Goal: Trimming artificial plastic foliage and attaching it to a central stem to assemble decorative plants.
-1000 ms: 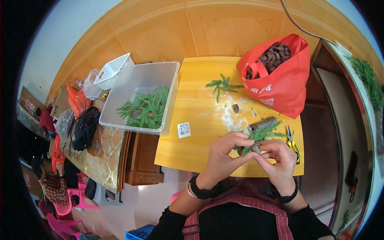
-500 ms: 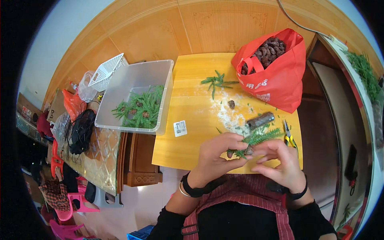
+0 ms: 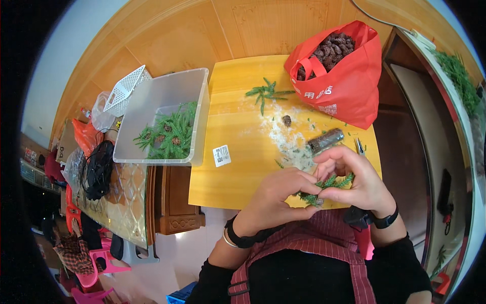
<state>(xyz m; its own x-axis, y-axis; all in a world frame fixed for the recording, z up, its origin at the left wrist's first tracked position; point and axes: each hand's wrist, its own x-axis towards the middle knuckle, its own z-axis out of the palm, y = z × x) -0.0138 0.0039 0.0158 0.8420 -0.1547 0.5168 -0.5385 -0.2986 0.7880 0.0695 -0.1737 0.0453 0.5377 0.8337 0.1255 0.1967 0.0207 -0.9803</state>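
Head view: left hand and right hand each hold a pinching grip on the small green needle-leaved sprig just above the near edge of the yellow wooden surface; advisable to keep fingertips close together, supporting the stem against bending.

Glossy yellow wood table; clear smooth plastic bin; red matt cloth bag.
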